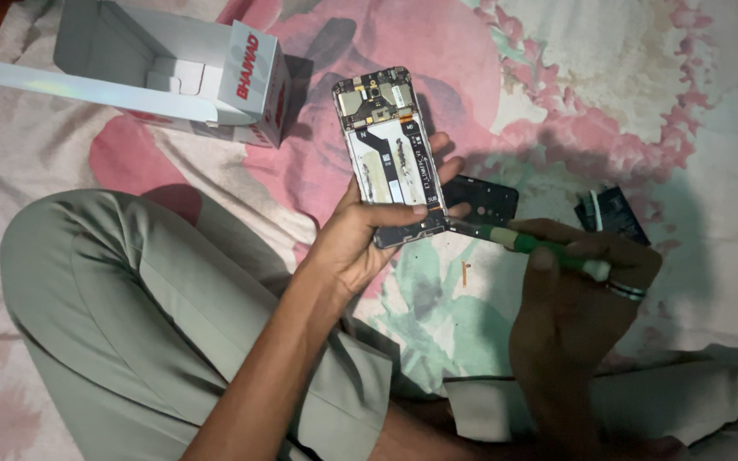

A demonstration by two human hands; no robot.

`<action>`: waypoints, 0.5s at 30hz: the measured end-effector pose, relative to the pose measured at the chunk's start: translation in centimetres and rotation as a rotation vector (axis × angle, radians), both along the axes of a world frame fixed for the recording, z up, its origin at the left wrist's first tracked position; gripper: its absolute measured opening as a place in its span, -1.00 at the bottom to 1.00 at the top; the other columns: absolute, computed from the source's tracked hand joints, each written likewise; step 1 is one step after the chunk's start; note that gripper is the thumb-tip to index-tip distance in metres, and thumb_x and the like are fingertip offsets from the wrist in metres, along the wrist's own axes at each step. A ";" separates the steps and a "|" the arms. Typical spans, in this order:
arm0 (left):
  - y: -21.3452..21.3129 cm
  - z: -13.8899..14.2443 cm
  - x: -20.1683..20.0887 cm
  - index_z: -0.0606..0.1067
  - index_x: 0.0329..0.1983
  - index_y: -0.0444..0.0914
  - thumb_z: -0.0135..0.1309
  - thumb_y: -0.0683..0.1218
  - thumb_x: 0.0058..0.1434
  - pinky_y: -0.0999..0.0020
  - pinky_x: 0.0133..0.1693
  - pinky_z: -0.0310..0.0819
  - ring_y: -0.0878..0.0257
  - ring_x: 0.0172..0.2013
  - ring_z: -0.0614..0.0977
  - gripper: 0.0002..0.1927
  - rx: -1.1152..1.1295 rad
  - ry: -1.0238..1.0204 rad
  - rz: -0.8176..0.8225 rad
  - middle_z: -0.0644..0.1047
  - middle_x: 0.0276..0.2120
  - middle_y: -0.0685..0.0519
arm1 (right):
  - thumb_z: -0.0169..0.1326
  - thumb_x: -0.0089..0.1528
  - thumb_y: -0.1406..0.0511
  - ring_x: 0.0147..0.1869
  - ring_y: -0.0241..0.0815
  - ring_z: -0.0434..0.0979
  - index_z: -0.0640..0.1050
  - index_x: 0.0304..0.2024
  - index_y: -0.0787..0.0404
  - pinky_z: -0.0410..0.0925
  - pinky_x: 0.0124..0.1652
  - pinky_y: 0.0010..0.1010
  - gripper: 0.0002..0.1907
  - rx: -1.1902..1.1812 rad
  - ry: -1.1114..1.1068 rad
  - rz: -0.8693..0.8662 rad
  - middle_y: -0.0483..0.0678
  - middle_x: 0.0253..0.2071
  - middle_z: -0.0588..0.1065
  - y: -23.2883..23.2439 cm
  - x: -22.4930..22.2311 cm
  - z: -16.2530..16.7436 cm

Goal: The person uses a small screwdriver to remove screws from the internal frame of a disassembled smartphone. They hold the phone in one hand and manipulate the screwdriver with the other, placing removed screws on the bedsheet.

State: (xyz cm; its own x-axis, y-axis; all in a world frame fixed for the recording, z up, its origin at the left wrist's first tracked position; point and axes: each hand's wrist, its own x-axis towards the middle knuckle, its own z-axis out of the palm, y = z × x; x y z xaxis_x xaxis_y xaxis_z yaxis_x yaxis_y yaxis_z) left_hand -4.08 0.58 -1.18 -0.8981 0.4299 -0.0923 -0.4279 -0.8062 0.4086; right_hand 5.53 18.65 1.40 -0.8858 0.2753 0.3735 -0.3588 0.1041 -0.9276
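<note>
My left hand (pixel 360 235) holds an opened phone (pixel 389 154) upright with its back cover off, so the circuit board and flat cables show. My thumb lies across its lower part. My right hand (pixel 578 290) grips a green-handled screwdriver (pixel 531 243). Its metal tip touches the phone's bottom right corner. A ring sits on one finger of the right hand.
A black phone back cover (pixel 484 198) lies just behind the tool. A dark battery (pixel 615 213) with a white cable lies at the right. An open white cardboard box (pixel 172 72) stands at upper left. My folded legs in grey trousers (pixel 130 299) rest on a flowered sheet (pixel 625 85).
</note>
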 end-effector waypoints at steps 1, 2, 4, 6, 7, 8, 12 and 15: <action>0.1 0.0 0.0 0.11 0.49 -0.33 -0.15 -0.58 0.05 -0.29 0.25 0.42 -0.14 0.37 0.36 -0.11 0.004 -0.003 0.001 0.30 0.38 -0.23 | 0.03 0.52 0.43 0.09 -0.14 0.54 0.16 0.07 0.19 0.39 0.21 -0.37 -0.71 0.021 0.001 -0.008 0.25 0.05 0.52 0.1 0.0 -0.1; 0.1 -0.1 -0.1 0.11 0.49 -0.33 -0.14 -0.57 0.05 -0.29 0.25 0.43 -0.13 0.37 0.37 -0.12 0.008 -0.005 0.002 0.30 0.38 -0.23 | 0.03 0.52 0.44 0.09 -0.14 0.54 0.16 0.07 0.20 0.39 0.20 -0.37 -0.71 0.035 0.006 -0.012 0.25 0.04 0.51 0.1 0.0 -0.2; 0.1 -0.1 -0.2 0.12 0.50 -0.33 -0.13 -0.56 0.06 -0.27 0.25 0.44 -0.12 0.36 0.38 -0.13 0.007 -0.017 -0.002 0.30 0.38 -0.22 | 0.03 0.53 0.45 0.08 -0.14 0.53 0.16 0.08 0.21 0.38 0.19 -0.37 -0.71 0.059 0.019 -0.018 0.24 0.03 0.50 0.2 -0.1 -0.3; -0.1 -0.2 -0.1 0.13 0.50 -0.32 -0.12 -0.55 0.06 -0.23 0.24 0.46 -0.11 0.35 0.39 -0.13 0.003 -0.027 -0.004 0.31 0.38 -0.20 | 0.04 0.54 0.45 0.07 -0.15 0.52 0.16 0.08 0.21 0.39 0.19 -0.36 -0.71 0.053 0.027 -0.015 0.23 0.03 0.49 0.3 -0.1 -0.4; -0.2 -0.2 -0.1 0.14 0.50 -0.32 -0.12 -0.55 0.06 -0.22 0.23 0.47 -0.10 0.34 0.40 -0.13 0.000 -0.030 -0.004 0.32 0.38 -0.20 | 0.04 0.54 0.45 0.08 -0.14 0.52 0.17 0.07 0.21 0.41 0.22 -0.35 -0.71 0.040 0.028 -0.009 0.22 0.03 0.49 0.3 -0.1 -0.4; -0.2 -0.1 -0.1 0.14 0.49 -0.31 -0.11 -0.55 0.05 -0.20 0.22 0.48 -0.09 0.34 0.40 -0.13 -0.004 -0.032 -0.003 0.32 0.38 -0.19 | 0.04 0.54 0.45 0.07 -0.15 0.52 0.16 0.07 0.21 0.40 0.21 -0.36 -0.71 0.038 0.019 -0.009 0.22 0.03 0.50 0.3 -0.1 -0.4; -0.1 -0.1 0.0 0.15 0.48 -0.30 -0.12 -0.55 0.05 -0.16 0.19 0.51 -0.08 0.33 0.42 -0.13 -0.021 -0.046 0.004 0.33 0.38 -0.18 | 0.02 0.52 0.46 0.04 -0.17 0.50 0.16 0.07 0.22 0.34 0.14 -0.41 -0.72 0.058 -0.022 -0.019 0.23 0.02 0.53 0.3 0.1 -0.1; -0.1 -0.1 0.0 0.15 0.49 -0.31 -0.12 -0.56 0.05 -0.14 0.19 0.53 -0.07 0.33 0.42 -0.13 -0.023 -0.039 0.001 0.33 0.38 -0.18 | 0.01 0.52 0.46 0.07 -0.15 0.52 0.16 0.06 0.22 0.37 0.19 -0.38 -0.73 0.066 -0.004 -0.007 0.22 0.02 0.51 0.2 0.0 0.1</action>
State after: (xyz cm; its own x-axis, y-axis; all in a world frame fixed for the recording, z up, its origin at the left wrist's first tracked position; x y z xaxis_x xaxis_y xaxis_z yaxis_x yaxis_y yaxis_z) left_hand -4.09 0.50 -1.29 -0.8942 0.4263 -0.1368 -0.4429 -0.7975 0.4097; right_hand 5.49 18.89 1.46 -0.8856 0.2559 0.3875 -0.3541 0.1674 -0.9201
